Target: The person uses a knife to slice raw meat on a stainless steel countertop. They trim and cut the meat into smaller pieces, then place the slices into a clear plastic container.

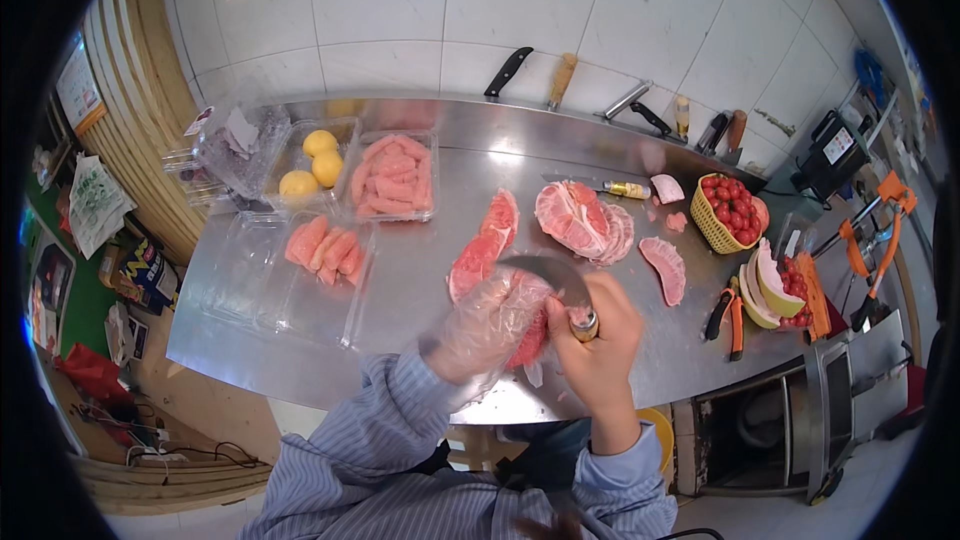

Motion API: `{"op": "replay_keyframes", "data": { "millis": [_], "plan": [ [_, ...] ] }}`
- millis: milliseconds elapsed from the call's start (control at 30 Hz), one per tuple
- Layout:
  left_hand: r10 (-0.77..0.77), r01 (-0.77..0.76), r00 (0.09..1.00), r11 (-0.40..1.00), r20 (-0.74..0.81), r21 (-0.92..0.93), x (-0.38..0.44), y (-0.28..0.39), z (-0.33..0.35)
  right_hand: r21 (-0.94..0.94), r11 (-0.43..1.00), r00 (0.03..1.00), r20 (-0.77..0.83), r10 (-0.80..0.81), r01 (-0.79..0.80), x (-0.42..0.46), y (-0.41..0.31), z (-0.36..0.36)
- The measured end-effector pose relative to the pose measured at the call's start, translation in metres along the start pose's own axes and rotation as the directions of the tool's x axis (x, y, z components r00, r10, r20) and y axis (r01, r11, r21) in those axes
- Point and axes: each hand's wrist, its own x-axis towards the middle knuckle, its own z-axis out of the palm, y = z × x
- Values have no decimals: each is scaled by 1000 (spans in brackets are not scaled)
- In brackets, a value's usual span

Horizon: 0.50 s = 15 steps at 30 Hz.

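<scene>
My left hand (491, 319), in a clear plastic glove, holds a piece of red pomelo flesh (531, 345) above the steel table. In my right hand (604, 345) is a knife with a curved blade (559, 274), gripped by its handle; the blade lies across the gloved fingers. Just beyond the glove lie red pomelo segments (487, 244). A partly divided pomelo (571, 217) rests farther right, and a single segment in its pale membrane (664, 270) lies nearer my right hand. To the left, peeled pomelo pieces (326, 249) sit in an opened clear plastic box (358, 307).
Behind stand a filled box of pomelo pieces (394, 176) and yellow citrus fruits (319, 154) in another box. A small knife (626, 190) lies at the back. At right are a basket of cherry tomatoes (709, 229), pomelo rind (776, 285) and orange-handled pliers (736, 326). Several knives (510, 73) line the wall.
</scene>
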Motion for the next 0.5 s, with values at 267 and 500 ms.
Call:
{"op": "replay_keyframes", "data": {
  "millis": [267,500],
  "plan": [
    [-168,181,973,981,-157,70,16,27,-13,257,965,890,450,-74,-50,-14,-10,-10],
    [-338,329,941,888,31,-322,13,44,-8,524,734,889,111,445,-433,-23,18,-62]
  ]
}}
